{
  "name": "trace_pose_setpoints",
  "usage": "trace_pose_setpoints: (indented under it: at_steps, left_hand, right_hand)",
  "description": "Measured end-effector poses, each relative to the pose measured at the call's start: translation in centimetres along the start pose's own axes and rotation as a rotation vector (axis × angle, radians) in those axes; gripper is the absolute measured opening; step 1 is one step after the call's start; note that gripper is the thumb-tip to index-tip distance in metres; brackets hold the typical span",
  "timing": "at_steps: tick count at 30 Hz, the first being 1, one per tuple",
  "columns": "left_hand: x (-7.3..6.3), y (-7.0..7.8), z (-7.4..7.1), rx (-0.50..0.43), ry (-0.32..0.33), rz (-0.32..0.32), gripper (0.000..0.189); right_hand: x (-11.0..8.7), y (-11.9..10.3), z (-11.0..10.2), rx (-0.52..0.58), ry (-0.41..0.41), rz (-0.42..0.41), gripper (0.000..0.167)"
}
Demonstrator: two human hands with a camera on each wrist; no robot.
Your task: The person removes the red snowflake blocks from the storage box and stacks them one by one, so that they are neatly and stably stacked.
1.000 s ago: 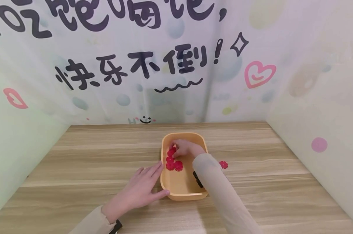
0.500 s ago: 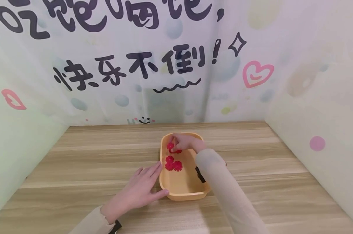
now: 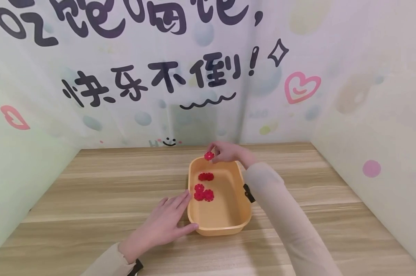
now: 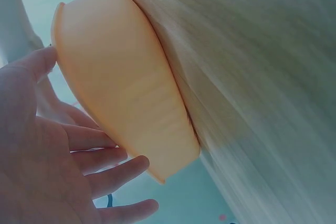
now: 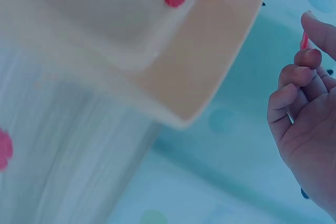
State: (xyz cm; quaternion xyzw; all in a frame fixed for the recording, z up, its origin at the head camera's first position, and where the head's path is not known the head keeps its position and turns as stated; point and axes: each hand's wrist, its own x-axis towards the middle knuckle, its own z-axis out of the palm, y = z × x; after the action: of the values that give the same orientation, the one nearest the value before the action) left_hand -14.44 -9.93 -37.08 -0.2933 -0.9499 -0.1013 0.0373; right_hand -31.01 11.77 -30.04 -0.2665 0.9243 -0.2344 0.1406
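Observation:
My right hand [image 3: 225,151] pinches a red flower-shaped plastic disc [image 3: 209,156] between thumb and fingers, above the far rim of an orange plastic bin [image 3: 225,230]. The right wrist view shows the pinched disc edge-on. Inside the bin lie two red discs [image 3: 206,176] side by side near the far end, and a cluster of several red discs [image 3: 203,193] along the left side. My left hand [image 3: 163,222] lies at the bin's left side with fingers spread, fingertips and thumb at the rim; the left wrist view shows the straight fingers against the outer wall.
A red disc [image 5: 4,149] lies on the wooden table [image 3: 125,172] to the right of the bin; my right sleeve hides it in the head view. A printed white curtain [image 3: 135,122] stands behind the table. A black strap [image 3: 249,193] sits at my right wrist.
My right hand has lifted a red disc out of the bin's far left part and carried it up over the far rim. Two discs are left lying there. The left hand stays put.

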Motion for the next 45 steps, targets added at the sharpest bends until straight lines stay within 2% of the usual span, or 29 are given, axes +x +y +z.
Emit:
trace_pose_setpoints:
  at_steps: [10,21,34,45]
  left_hand:
    - [0.0,0.0,0.0,-0.004,-0.001,0.000,0.082]
    - [0.0,-0.1,0.2,0.000,0.003,0.000,0.082]
    - [0.0,-0.2,0.4,-0.001,0.007,0.002,0.082]
    - [0.0,-0.2,0.4,-0.004,0.007,-0.001,0.083]
  right_hand:
    - [-2.5,2.3,-2.0,0.003,0.023,-0.115,0.032]
    - [-5.9,5.6,-2.4,-0.024,0.049,-0.178,0.031]
    - [-9.6,9.3,-1.2,0.013,0.065,-0.196,0.029]
    - [-11.8,12.2,0.9,0.095,0.039,-0.163,0.028]
